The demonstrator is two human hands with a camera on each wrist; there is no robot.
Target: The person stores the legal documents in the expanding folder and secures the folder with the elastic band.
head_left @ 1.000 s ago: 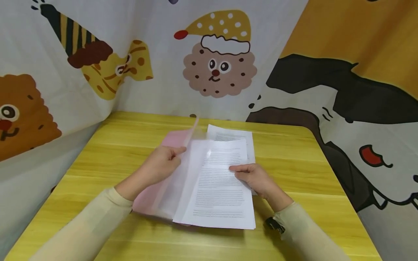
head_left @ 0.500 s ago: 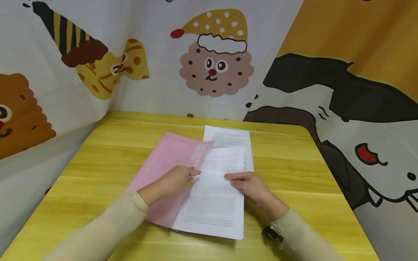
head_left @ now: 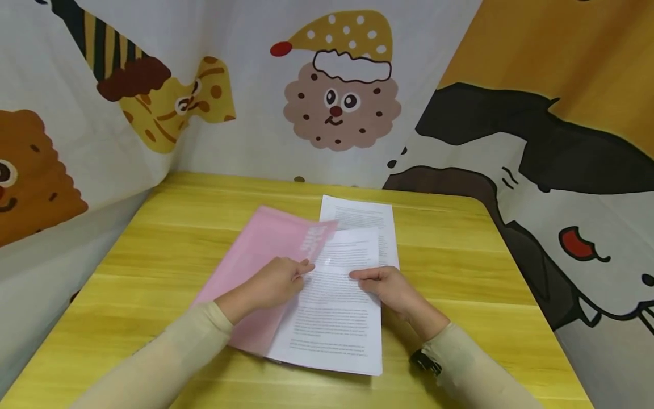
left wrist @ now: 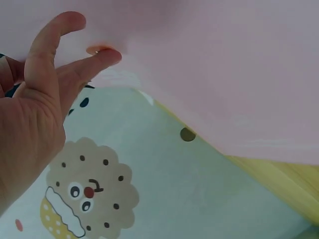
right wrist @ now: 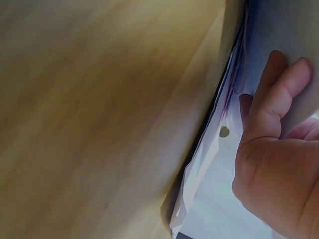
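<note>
Two hands work at a pink folder (head_left: 265, 250) with a printed sheet (head_left: 334, 307) on a yellow wooden counter (head_left: 168, 227). Folder: thin, matt pink plastic, rectangular, white lettering near its far right corner; long axis runs from the near edge of the counter away from the person, tilted so the far end leans right. It lies flat, left of centre. Printed sheet: white, dense black text in paragraphs, long axis near parallel to the folder's, its left part under the folder's cover, its right part and near end exposed. Second printed sheet (head_left: 364, 215) lies beyond it, partly covered by the first, far end pointing at the backdrop. Left hand (head_left: 273, 282) rests on the folder's cover near its right edge, fingers stretched out rightwards; in the left wrist view a fingertip (left wrist: 102, 55) presses the pink surface, grip spread apart, clamped on nothing. Right hand (head_left: 389, 287) sits at the right edge of the printed sheet, thumb on top and fingers curled beneath, grip clamped on the paper; right wrist view shows the fingers (right wrist: 279, 94) against the white sheet edges. Backdrop: cartoon cloth (head_left: 337, 108) with biscuit faces on three sides of the counter
</note>
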